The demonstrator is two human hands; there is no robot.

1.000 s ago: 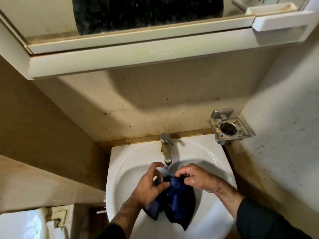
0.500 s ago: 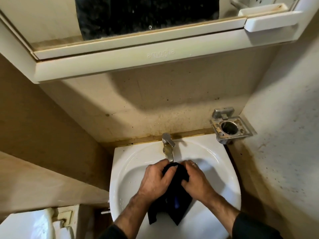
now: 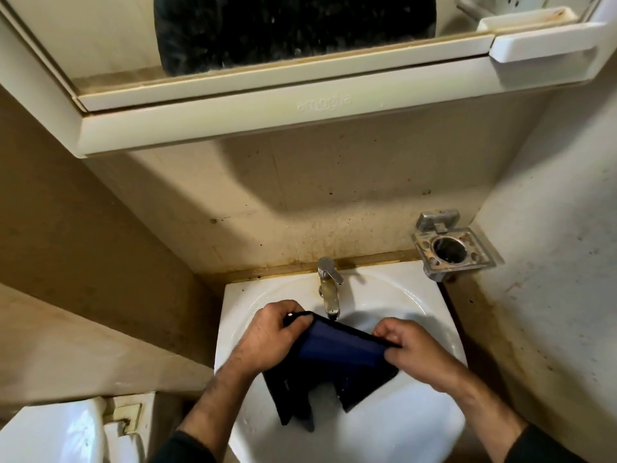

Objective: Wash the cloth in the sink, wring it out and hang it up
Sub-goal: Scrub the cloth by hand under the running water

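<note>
Dark blue cloth (image 3: 337,355) hangs stretched over the sink (image 3: 417,426), below the tap (image 3: 329,292), pinched by the left hand (image 3: 270,335) and right hand (image 3: 414,352). A wet edge could probably slip free.

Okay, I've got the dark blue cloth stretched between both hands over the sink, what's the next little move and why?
Probably slide the cloth back under the tap spout. The left hand and right hand grip its top edge, spread out over the sink, with the spout just behind that edge. No water stream is clearly visible, so check the tap is running first.
</note>
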